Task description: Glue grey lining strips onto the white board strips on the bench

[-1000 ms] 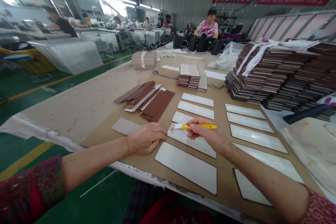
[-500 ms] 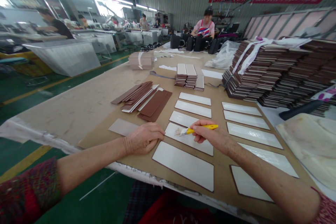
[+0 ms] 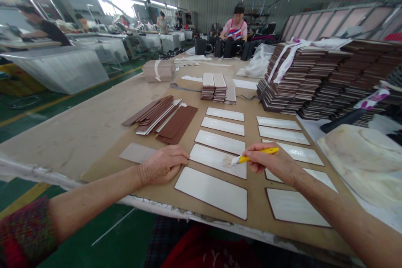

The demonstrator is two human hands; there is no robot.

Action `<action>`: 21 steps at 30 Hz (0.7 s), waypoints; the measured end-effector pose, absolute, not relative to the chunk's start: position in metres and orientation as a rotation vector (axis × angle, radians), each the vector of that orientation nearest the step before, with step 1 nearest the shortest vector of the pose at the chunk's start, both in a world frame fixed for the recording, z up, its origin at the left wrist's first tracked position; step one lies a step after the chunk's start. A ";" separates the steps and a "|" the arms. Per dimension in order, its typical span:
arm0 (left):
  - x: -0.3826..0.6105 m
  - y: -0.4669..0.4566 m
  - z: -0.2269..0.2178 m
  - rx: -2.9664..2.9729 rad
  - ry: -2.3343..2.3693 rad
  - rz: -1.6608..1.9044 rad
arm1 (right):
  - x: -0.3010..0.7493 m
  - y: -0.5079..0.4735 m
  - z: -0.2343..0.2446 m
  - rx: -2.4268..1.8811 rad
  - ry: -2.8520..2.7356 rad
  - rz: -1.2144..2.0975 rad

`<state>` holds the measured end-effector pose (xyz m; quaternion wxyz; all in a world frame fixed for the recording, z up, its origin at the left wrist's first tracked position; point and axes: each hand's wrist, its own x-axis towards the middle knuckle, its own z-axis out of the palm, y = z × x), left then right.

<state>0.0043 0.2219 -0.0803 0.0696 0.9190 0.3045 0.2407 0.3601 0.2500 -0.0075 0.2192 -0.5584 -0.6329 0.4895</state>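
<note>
My right hand (image 3: 265, 157) is closed around the yellow handle of a paintbrush (image 3: 256, 155). The brush's pale bristles lie flat against a white panel (image 3: 205, 155) with a thin dark edge, second from the front in its column. At that panel's left end my left hand (image 3: 166, 163) rests with fingers curled together, the fingertips at the panel's edge. Nearest me in the column is a larger-looking white panel (image 3: 213, 192). Wet-looking shine covers a panel (image 3: 295, 152) in the right-hand column. A greyish flat piece (image 3: 136, 153) lies partly beneath or behind my left hand.
Brown strips (image 3: 177, 124) lie fanned behind my left hand. Further back stand small stacks of panels (image 3: 214, 88) and a wrapped bundle (image 3: 158, 71). Tall stacks of brown pieces (image 3: 292, 79) and a whitish cloth-like heap (image 3: 361, 159) occupy the right. A co-worker (image 3: 235, 27) is across the table.
The brush in my right hand has slid rightward along the same panel, from near its left part toward its right end. My left hand stays at the panel's left edge. The view has shifted slightly.
</note>
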 end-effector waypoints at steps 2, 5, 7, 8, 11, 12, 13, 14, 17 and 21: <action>0.004 0.222 -0.080 2.771 0.924 0.723 | 0.367 0.246 -0.006 -1.557 -1.720 1.358; 0.005 0.222 -0.079 2.787 0.919 0.723 | 0.376 0.240 -0.004 -1.572 -1.674 1.354; 0.006 0.222 -0.079 2.792 0.912 0.734 | 0.382 0.237 -0.004 -1.584 -1.669 1.345; 0.007 0.222 -0.079 2.794 0.911 0.737 | 0.385 0.236 -0.004 -1.593 -1.676 1.339; 0.007 0.222 -0.079 2.795 0.908 0.740 | 0.394 0.233 -0.004 -1.623 -1.724 1.308; 0.007 0.222 -0.079 2.791 0.907 0.740 | 0.397 0.233 -0.003 -1.634 -1.739 1.294; 0.006 0.222 -0.080 2.786 0.904 0.743 | 0.399 0.232 -0.001 -1.637 -1.747 1.287; 0.006 0.222 -0.080 2.779 0.902 0.745 | 0.400 0.232 0.001 -1.626 -1.747 1.287; 0.005 0.222 -0.079 2.765 0.902 0.740 | 0.395 0.234 0.009 -1.514 -1.695 1.312; 0.004 0.223 -0.079 2.771 0.890 0.743 | 0.363 0.240 0.016 -1.323 -1.611 1.356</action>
